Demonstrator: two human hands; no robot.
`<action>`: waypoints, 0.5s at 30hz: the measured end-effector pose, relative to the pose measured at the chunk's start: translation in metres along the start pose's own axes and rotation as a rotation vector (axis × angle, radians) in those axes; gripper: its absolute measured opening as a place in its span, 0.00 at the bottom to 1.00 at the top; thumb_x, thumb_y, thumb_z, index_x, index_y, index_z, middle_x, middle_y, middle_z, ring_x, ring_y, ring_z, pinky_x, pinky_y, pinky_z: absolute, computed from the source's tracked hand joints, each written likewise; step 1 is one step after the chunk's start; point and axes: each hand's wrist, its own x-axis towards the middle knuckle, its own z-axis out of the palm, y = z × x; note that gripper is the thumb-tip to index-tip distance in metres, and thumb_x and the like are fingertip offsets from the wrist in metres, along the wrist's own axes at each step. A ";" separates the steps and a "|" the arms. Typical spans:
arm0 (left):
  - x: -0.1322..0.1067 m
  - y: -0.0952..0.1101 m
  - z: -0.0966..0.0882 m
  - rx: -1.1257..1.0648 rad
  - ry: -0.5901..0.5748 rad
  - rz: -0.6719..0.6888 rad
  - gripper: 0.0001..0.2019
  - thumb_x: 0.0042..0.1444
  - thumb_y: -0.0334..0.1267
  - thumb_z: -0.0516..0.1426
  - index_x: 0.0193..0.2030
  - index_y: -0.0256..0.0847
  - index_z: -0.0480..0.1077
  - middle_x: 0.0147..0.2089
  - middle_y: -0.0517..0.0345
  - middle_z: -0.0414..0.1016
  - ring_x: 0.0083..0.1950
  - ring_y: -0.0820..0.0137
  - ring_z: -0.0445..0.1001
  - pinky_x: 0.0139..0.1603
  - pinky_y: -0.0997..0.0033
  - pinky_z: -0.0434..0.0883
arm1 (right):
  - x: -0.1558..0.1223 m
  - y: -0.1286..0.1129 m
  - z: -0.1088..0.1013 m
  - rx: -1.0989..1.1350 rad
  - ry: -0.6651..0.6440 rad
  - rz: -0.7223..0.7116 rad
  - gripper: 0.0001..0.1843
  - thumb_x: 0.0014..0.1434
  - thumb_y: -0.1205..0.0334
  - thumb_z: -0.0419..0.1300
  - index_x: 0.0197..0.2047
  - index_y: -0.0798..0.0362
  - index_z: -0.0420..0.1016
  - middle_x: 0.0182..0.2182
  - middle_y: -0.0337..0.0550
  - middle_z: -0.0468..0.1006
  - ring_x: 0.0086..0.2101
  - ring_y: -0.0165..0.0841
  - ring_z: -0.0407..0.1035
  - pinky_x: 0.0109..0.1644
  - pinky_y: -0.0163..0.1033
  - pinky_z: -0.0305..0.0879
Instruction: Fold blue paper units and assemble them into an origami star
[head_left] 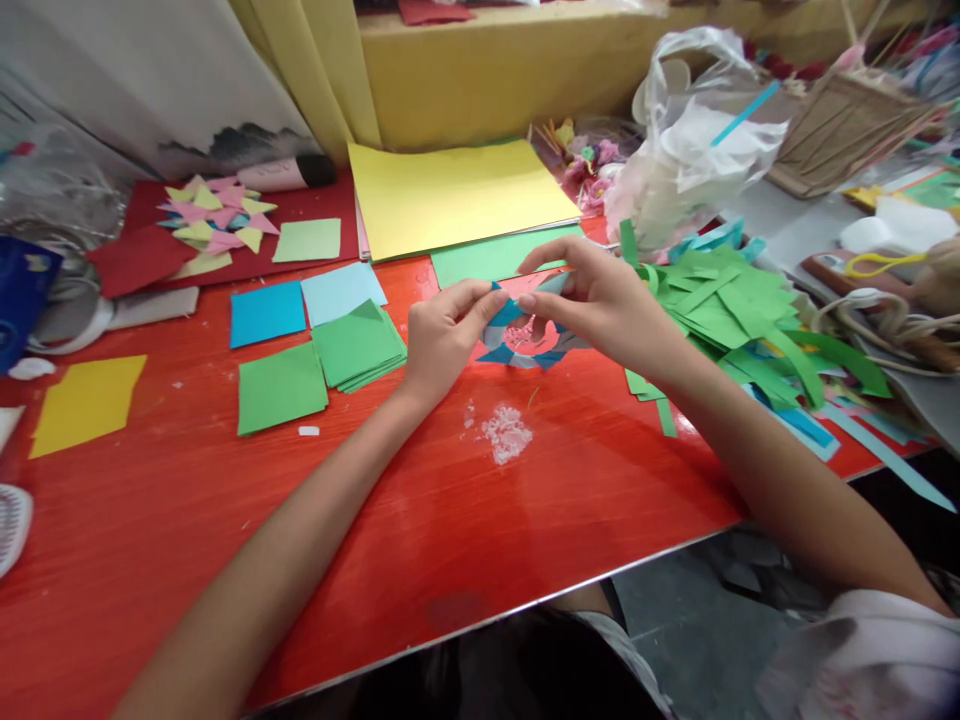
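White, black-capped marker (270, 177) beyond the left hand (444, 337); translucent white plastic bag (694, 165) beyond the right hand (607, 300).
The marker (its lettering too blurred to read) lies before a white cloth curtain (127, 70) with a grey mountain print; a dark-blue box (26, 300) is far left of the left hand. Pink and purple flower-like ornaments (598, 185) lie beside the bag, a pale looped cord (885, 304) well right of the right hand.

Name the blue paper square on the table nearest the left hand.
The light blue square, just beyond the green stack; the darker blue square lies farther left, farther from the left hand.
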 end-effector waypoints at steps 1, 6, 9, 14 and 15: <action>0.001 -0.001 0.000 -0.030 0.008 -0.013 0.13 0.54 0.47 0.57 0.27 0.40 0.70 0.23 0.63 0.70 0.25 0.78 0.67 0.27 0.76 0.64 | 0.000 -0.001 -0.001 0.029 -0.007 0.023 0.14 0.54 0.54 0.62 0.40 0.52 0.71 0.24 0.37 0.75 0.26 0.28 0.71 0.28 0.34 0.66; 0.005 -0.006 0.001 -0.131 -0.050 -0.108 0.13 0.54 0.47 0.58 0.27 0.39 0.70 0.23 0.62 0.69 0.25 0.77 0.67 0.24 0.76 0.63 | 0.003 0.004 -0.004 0.123 -0.054 0.109 0.12 0.53 0.55 0.62 0.27 0.55 0.74 0.25 0.43 0.77 0.27 0.30 0.72 0.32 0.37 0.69; 0.007 -0.008 0.001 -0.097 -0.073 -0.135 0.12 0.53 0.45 0.58 0.25 0.39 0.69 0.21 0.63 0.67 0.23 0.78 0.64 0.22 0.76 0.60 | 0.005 0.012 -0.002 0.168 -0.059 0.145 0.12 0.54 0.57 0.62 0.26 0.56 0.74 0.25 0.45 0.78 0.26 0.30 0.72 0.32 0.38 0.69; 0.005 -0.008 0.001 0.007 -0.084 -0.141 0.11 0.53 0.43 0.58 0.25 0.39 0.69 0.20 0.64 0.65 0.22 0.78 0.60 0.21 0.75 0.55 | 0.007 0.019 0.004 0.190 -0.057 0.164 0.12 0.53 0.57 0.62 0.24 0.57 0.74 0.23 0.45 0.78 0.25 0.30 0.71 0.31 0.37 0.70; 0.005 -0.008 0.001 0.018 -0.086 -0.142 0.11 0.53 0.43 0.58 0.25 0.40 0.69 0.20 0.64 0.65 0.22 0.78 0.60 0.21 0.74 0.55 | 0.007 0.019 0.005 0.192 -0.055 0.170 0.12 0.53 0.57 0.62 0.24 0.57 0.74 0.23 0.45 0.78 0.25 0.30 0.71 0.30 0.37 0.70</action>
